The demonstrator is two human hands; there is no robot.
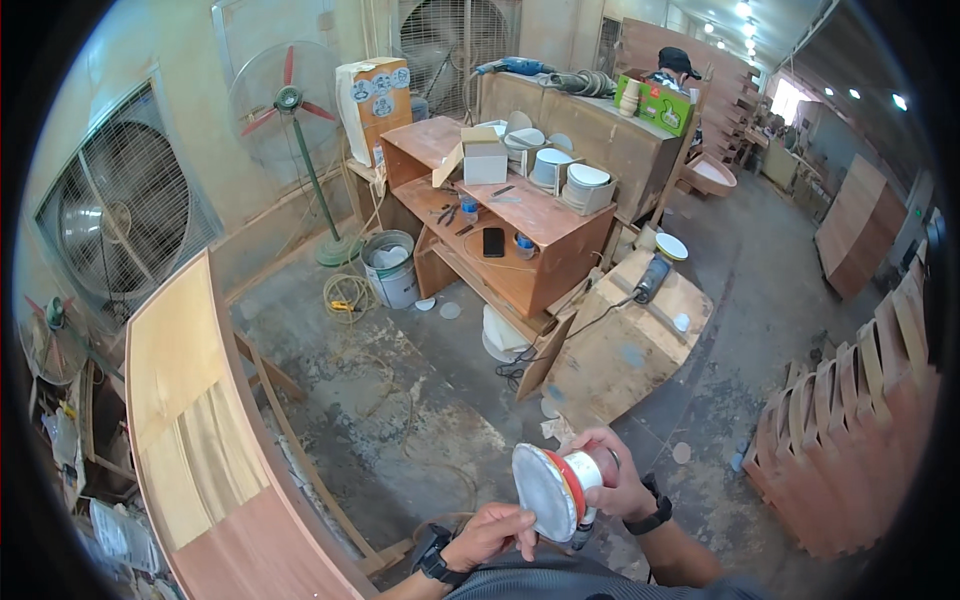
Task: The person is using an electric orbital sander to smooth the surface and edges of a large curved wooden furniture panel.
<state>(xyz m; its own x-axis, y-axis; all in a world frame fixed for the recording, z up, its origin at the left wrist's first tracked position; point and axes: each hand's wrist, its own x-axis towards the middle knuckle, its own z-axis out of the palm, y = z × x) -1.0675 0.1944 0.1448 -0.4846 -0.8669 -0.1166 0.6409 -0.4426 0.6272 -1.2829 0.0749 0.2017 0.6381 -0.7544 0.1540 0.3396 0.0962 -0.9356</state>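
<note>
My right hand (612, 478) is wrapped round the white and red body of a round disc sander (578, 472), held up in front of me. The sander is tilted so that its pale grey sanding disc (541, 492) faces left. My left hand (495, 532) is at the lower edge of that disc, its fingers bent and pinching the rim. Part of the sander's underside is hidden behind the disc and my hands. To the left lies a long curved wooden panel (215, 450) with a raised edge, resting on a wooden frame.
Ahead stands a wooden bench (560, 225) with stacks of round discs (585, 180). A second sander (655, 275) lies on a plywood board (625, 340). Nearby are a white bucket (390, 280), coiled hose (345, 300) and a standing fan (290, 98). Stacked curved wooden pieces (840, 440) stand right. Another person (675, 65) is at the back.
</note>
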